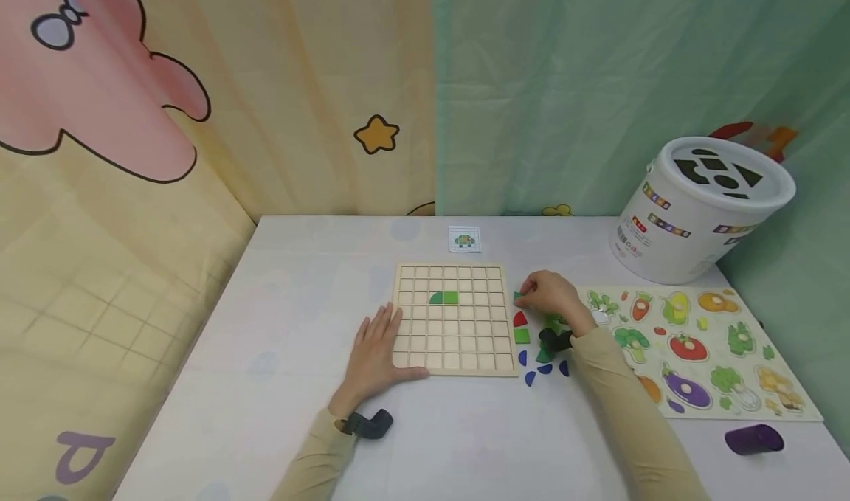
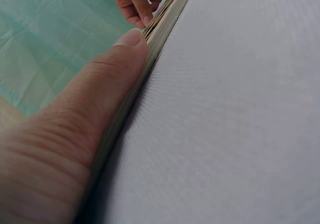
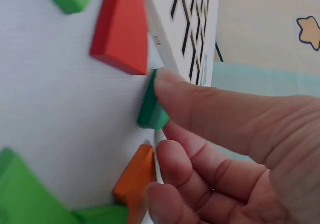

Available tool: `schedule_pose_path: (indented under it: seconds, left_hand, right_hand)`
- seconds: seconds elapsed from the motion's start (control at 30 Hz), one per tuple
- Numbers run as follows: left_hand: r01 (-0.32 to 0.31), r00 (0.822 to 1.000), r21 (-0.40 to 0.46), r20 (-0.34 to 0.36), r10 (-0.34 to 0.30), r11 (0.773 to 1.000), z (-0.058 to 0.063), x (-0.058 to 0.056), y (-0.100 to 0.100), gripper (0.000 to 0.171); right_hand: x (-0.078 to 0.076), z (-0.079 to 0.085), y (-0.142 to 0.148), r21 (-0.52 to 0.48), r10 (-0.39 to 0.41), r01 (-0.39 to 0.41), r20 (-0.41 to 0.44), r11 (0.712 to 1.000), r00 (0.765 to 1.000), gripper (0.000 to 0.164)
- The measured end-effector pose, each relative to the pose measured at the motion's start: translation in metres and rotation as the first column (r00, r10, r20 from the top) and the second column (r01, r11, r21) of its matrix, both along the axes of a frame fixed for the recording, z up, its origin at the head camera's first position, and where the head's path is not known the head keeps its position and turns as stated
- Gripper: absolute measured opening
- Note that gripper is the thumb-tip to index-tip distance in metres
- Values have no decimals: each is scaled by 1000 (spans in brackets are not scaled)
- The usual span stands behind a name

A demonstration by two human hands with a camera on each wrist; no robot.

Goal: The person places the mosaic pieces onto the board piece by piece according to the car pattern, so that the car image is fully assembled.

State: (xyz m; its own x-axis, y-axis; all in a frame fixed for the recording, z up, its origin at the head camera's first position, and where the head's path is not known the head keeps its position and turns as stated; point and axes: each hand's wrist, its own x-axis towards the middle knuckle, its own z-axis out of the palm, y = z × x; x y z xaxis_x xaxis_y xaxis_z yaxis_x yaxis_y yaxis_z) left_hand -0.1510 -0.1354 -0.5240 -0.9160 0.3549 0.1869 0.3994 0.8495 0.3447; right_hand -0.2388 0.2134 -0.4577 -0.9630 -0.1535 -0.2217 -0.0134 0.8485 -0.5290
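A wooden grid board lies flat on the table. In it sit a dark green quarter-round piece and a light green square, side by side. My left hand rests at the board's near left corner with fingers spread, and its thumb presses along the near edge in the left wrist view. Just beyond the board's right side, my right hand pinches a small dark green piece between thumb and fingers. A red piece and an orange piece lie close by.
Blue half-round pieces and a green square lie right of the board. A small pattern card is behind it. Farther right are a vegetable puzzle board, a white bucket and a purple cylinder.
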Motion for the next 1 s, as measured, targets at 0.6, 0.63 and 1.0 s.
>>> schedule_pose_path:
  seconds: [0.6,0.63,1.0]
  left_hand:
    - [-3,1000,-8,28,3,1000,-1,0,-1,121]
    - [-2,1000,-5,27,2,1000,-1,0,0,121]
    - [-3,1000,6,24,3,1000,2,2,0,120]
  right_hand:
    - [-7,3,-2,5,51,-51,23,999,998,23]
    - [-7,3,-2,8,53,-53,23,999,998,22]
    - [9,4,-7,-4,2,-2,-96,1000,995,17]
